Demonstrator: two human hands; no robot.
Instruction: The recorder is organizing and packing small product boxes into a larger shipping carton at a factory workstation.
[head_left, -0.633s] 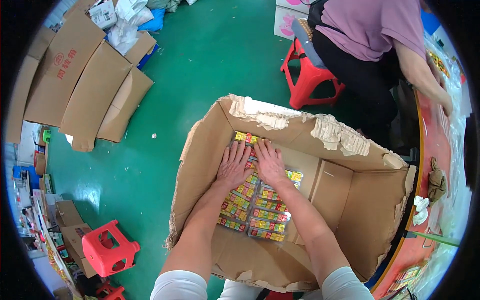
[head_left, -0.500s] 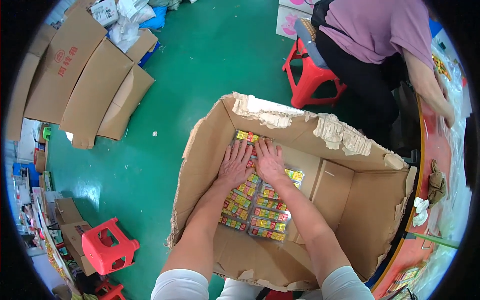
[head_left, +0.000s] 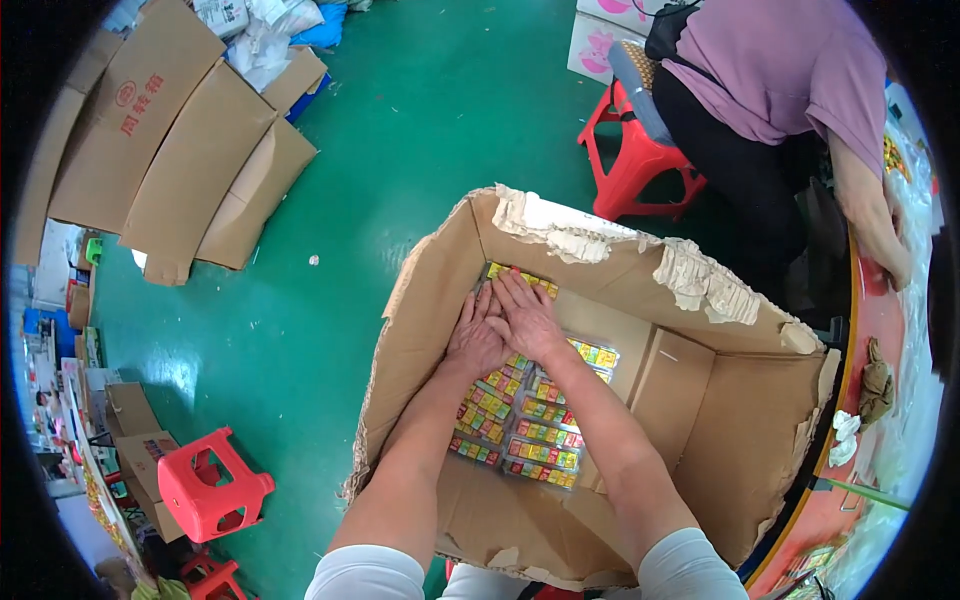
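Observation:
Both my hands reach down into a large torn-edged cardboard box [head_left: 430, 270]. On its bottom lie clear plastic packs [head_left: 545, 433] of small red, yellow and green pieces, set in two columns along the left side. My left hand [head_left: 477, 340] rests on the far packs of the left column, fingers stretched out. Beside it, my right hand [head_left: 527, 318] lies flat with fingers extended, its thumb side against the left hand. Another colourful pack [head_left: 535, 282] peeks out beyond the fingertips. What lies directly beneath my palms is hidden.
A person in a mauve shirt [head_left: 770, 70] sits on a red stool [head_left: 640, 160] at a red-topped table [head_left: 875, 310] on the right. Flattened cartons [head_left: 185, 165] lean at the upper left. Another red stool [head_left: 215, 482] stands at the lower left on the green floor [head_left: 350, 180].
My right hand has slid left toward my left hand, so that the two now touch. The whole view has shifted slightly, with the box appearing a little farther right.

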